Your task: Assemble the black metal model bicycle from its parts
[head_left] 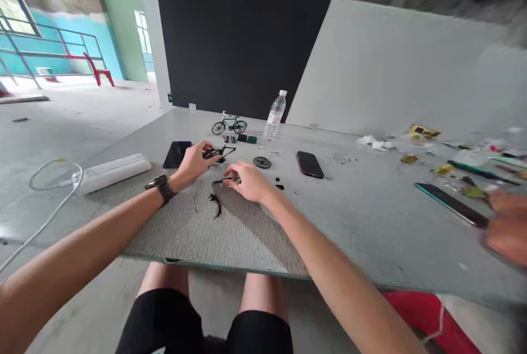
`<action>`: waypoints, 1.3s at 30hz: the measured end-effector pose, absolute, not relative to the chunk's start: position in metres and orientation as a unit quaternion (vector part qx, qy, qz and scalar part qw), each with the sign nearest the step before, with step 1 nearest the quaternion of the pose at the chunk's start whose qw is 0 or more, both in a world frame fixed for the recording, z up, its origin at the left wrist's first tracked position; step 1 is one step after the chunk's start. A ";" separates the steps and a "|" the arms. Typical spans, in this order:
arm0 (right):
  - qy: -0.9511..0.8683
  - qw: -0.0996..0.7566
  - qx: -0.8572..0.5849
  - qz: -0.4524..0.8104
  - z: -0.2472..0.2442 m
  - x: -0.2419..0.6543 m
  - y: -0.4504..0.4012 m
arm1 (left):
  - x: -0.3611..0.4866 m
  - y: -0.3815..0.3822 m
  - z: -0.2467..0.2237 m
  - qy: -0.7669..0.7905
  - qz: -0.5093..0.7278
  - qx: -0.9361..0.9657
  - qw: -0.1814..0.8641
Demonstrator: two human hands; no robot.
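Observation:
My left hand [194, 162], with a dark watch on its wrist, is closed on a small black model bicycle frame [225, 152]. Just to its right, my right hand [248, 181] pinches a thin black part [221, 181] low over the mat; its exact kind is too small to make out. Nearer to me a curved black piece [216, 206] lies on the grey mat. A loose toy wheel [262, 162] rests beyond my right hand, and small black bits [279, 185] lie beside its wrist. Farther back stands a green model bicycle [229, 125].
A dark phone [177, 154] is beside my left hand, and another phone [309, 164] lies to the right. A water bottle [275, 114] stands at the back. At left is a white power strip [113, 173]. Another person's blurred hand [508, 228] shows at the right edge.

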State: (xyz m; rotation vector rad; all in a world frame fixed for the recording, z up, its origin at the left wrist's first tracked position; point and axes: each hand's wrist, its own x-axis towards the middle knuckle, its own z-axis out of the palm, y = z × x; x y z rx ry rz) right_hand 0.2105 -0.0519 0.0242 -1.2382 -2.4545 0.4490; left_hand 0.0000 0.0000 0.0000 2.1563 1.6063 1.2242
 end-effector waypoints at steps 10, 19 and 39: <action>-0.873 0.202 -0.423 0.135 0.023 0.210 -0.052 | 0.001 -0.002 0.001 0.522 0.418 0.736 0.104; -0.874 0.205 -0.422 0.123 0.023 0.210 -0.053 | 0.002 0.000 -0.003 0.484 0.443 0.752 0.063; -0.874 0.115 -0.470 0.037 0.021 0.208 -0.054 | 0.000 -0.031 0.033 0.269 0.442 0.839 -0.170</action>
